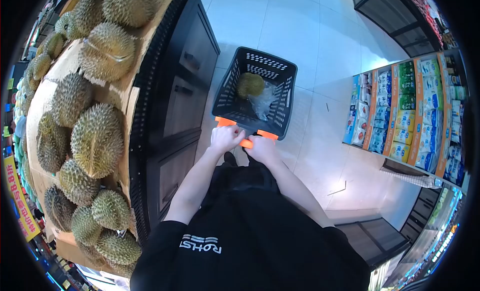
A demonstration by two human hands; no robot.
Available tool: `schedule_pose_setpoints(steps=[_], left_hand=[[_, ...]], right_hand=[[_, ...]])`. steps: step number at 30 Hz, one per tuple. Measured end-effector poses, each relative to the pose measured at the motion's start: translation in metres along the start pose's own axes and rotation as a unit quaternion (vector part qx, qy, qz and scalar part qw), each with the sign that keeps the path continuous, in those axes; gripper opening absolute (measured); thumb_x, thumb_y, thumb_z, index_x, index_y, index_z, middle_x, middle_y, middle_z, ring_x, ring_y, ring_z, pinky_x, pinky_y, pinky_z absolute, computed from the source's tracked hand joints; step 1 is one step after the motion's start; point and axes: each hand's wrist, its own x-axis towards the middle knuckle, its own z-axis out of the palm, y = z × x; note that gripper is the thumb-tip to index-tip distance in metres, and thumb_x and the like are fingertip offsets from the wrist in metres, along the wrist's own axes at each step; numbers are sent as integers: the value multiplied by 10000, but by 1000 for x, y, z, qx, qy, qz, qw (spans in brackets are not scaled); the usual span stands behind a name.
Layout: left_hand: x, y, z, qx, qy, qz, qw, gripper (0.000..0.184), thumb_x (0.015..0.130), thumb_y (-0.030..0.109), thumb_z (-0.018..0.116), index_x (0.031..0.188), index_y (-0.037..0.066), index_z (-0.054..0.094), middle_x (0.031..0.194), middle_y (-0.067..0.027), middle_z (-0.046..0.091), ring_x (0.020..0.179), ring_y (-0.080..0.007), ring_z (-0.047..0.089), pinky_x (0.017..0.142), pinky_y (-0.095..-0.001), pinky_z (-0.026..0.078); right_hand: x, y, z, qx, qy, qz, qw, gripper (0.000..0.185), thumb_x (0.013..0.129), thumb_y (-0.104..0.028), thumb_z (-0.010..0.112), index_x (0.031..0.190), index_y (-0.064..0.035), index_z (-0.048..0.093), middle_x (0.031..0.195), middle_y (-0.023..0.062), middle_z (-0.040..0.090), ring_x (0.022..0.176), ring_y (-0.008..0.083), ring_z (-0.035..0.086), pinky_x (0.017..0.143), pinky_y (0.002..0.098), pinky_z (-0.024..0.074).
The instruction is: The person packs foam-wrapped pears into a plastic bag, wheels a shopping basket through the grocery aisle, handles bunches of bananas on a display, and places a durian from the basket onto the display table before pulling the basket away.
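Note:
Both of my hands grip the orange handle [246, 143] of a dark shopping basket [287, 93] in front of my legs. My left hand [227, 138] wraps around the handle's left part, and my right hand [263, 148] closes on its right part. Inside the basket lies a durian [250, 86], with a crumpled clear plastic bag [264, 103] beside it. The basket has perforated walls, and its underside cannot be seen.
Several durians [97, 141] cover a wooden display [45, 98] along my left, above dark cabinets [182, 86]. Packaged goods fill a shelf [395, 111] on the right. Pale floor tiles [290, 21] stretch ahead, and a dark stand [392, 16] is at the far right.

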Motion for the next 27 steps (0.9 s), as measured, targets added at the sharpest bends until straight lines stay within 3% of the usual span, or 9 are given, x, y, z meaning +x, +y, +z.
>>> schedule_pose_setpoints(steps=[10, 17, 27], left_hand=[[63, 14, -1, 5, 5, -38, 999, 369, 792, 456, 636, 786, 94, 707, 607, -118, 657, 617, -310, 676, 597, -417, 539], [102, 33, -3, 16, 52, -37, 998, 381, 807, 465, 623, 717, 101, 693, 608, -113, 655, 603, -310, 670, 575, -422, 530], [158, 45, -10, -1, 64, -53, 997, 358, 811, 436, 650, 685, 105, 701, 593, -104, 649, 588, -297, 666, 564, -411, 519]], right_hand=[[52, 32, -35, 16, -11, -12, 1000, 262, 763, -318, 673, 927, -113, 667, 873, 104, 701, 851, 289, 686, 703, 445, 532], [85, 50, -73, -15, -32, -23, 999, 326, 765, -333, 696, 1017, -126, 684, 891, 110, 706, 848, 296, 689, 745, 450, 538], [136, 68, -120, -36, -71, -21, 997, 319, 780, -342, 687, 1013, -125, 672, 930, 101, 712, 905, 293, 681, 769, 444, 535]])
